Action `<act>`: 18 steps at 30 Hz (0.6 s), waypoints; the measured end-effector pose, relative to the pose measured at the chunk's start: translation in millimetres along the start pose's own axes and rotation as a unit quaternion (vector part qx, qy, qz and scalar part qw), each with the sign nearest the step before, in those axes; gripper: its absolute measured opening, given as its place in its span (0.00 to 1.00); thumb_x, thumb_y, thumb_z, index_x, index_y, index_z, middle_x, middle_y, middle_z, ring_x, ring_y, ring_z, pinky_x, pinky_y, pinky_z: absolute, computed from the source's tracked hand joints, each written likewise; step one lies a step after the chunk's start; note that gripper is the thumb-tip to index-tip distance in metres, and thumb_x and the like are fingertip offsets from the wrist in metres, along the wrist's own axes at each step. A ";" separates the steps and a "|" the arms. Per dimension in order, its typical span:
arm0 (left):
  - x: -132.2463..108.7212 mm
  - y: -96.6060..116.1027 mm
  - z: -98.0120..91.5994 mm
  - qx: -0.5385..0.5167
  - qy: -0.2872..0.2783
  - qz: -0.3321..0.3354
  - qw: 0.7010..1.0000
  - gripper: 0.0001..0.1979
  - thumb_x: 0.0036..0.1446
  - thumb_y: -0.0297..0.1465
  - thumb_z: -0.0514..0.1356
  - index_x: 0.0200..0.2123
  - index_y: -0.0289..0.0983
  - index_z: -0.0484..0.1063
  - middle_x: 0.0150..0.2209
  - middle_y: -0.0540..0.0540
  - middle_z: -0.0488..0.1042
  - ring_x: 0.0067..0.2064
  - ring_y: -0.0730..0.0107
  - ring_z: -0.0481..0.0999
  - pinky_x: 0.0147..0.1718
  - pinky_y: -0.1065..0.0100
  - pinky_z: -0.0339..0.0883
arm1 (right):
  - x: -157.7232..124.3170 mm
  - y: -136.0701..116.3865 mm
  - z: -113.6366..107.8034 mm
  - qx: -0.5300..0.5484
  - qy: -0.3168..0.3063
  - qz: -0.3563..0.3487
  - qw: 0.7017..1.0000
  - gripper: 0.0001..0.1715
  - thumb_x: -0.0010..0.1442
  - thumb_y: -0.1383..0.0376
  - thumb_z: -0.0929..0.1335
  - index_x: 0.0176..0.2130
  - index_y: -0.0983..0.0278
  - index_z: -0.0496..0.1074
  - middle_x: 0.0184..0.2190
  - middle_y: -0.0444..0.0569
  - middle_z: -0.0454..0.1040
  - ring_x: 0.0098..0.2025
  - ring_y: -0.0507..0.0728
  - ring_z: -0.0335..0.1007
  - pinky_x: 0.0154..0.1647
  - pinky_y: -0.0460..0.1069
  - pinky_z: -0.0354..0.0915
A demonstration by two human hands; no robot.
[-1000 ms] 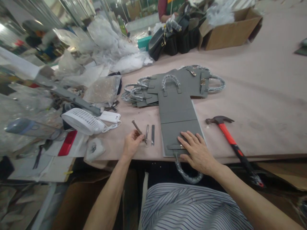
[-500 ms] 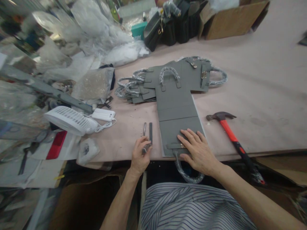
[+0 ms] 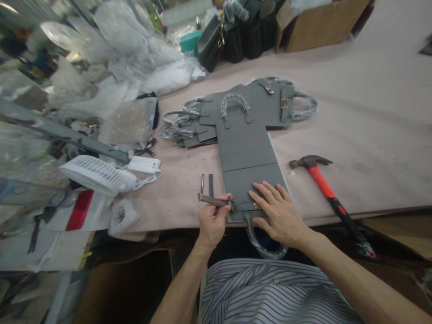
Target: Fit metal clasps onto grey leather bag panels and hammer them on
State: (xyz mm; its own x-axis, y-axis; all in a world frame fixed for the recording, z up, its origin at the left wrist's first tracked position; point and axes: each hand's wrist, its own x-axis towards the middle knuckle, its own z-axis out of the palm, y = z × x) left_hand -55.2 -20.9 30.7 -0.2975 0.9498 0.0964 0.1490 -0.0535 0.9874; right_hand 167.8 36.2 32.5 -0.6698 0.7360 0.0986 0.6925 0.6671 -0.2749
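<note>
My left hand (image 3: pixel 213 224) is closed, pinching a narrow dark grey strap (image 3: pixel 212 200) with a small metal piece at its end. That end is at the lower left edge of a flat grey bag panel (image 3: pixel 249 148); whether it touches the panel I cannot tell. My right hand (image 3: pixel 278 213) lies flat with fingers spread on the panel's near end, partly covering a strip with small gold hardware (image 3: pixel 257 206). A plastic-wrapped handle (image 3: pixel 266 249) hangs over the table edge below it. Left of the panel lie a metal rod (image 3: pixel 202 183) and a dark flat bar (image 3: pixel 211 184).
A claw hammer (image 3: pixel 322 182) with a red and black grip lies to the right. More grey panels with wrapped handles (image 3: pixel 199 130) are stacked beyond. On the left are a white fan (image 3: pixel 94 173), a red phone-like object (image 3: pixel 80 209) and plastic bags. A cardboard box (image 3: pixel 324 27) stands behind.
My left hand has moved right and slightly toward me, bringing the strap's metal end to the panel's edge. My right hand has stayed on the panel. The view has shifted slightly.
</note>
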 end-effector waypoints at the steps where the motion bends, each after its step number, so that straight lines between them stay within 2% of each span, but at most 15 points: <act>1: 0.4 -1.9 1.4 0.012 -0.005 0.005 1.000 0.11 0.62 0.37 0.63 0.42 0.36 0.76 0.46 0.39 0.82 0.47 0.59 0.83 0.48 0.60 0.79 | -0.1 0.1 0.1 0.001 0.001 0.000 1.000 0.37 0.64 0.56 0.67 0.68 0.64 0.61 0.71 0.57 0.55 0.72 0.69 0.44 0.70 0.68 0.43; 6: -1.8 -9.2 1.0 0.072 -0.027 0.036 0.996 0.11 0.64 0.39 0.61 0.42 0.37 0.75 0.47 0.39 0.82 0.51 0.57 0.82 0.55 0.56 0.76 | -0.1 -0.1 -1.1 0.012 0.000 0.005 1.000 0.36 0.64 0.55 0.67 0.67 0.64 0.62 0.71 0.57 0.56 0.72 0.69 0.45 0.71 0.67 0.42; 11: -2.7 -10.7 2.2 0.062 -0.026 0.062 0.996 0.09 0.65 0.36 0.61 0.42 0.37 0.76 0.47 0.39 0.82 0.50 0.59 0.82 0.54 0.57 0.77 | 0.2 -1.4 -2.6 0.025 0.001 0.011 1.000 0.37 0.63 0.54 0.68 0.67 0.64 0.63 0.71 0.57 0.56 0.72 0.69 0.45 0.71 0.67 0.42; 18: -0.9 -10.5 4.7 0.077 -0.026 0.113 0.990 0.06 0.64 0.31 0.62 0.42 0.36 0.76 0.46 0.39 0.83 0.49 0.60 0.83 0.51 0.60 0.78 | 0.7 -2.1 -4.3 0.020 0.006 0.007 1.000 0.36 0.63 0.57 0.68 0.66 0.65 0.63 0.70 0.58 0.57 0.72 0.69 0.47 0.70 0.68 0.44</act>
State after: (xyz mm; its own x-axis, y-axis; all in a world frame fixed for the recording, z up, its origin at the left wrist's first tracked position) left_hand -52.1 -19.8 19.7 -0.1923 0.9335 0.3025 0.3496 -0.2229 0.9100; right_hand 167.0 35.8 37.3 -0.6569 0.7464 0.1066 0.6896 0.6520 -0.3152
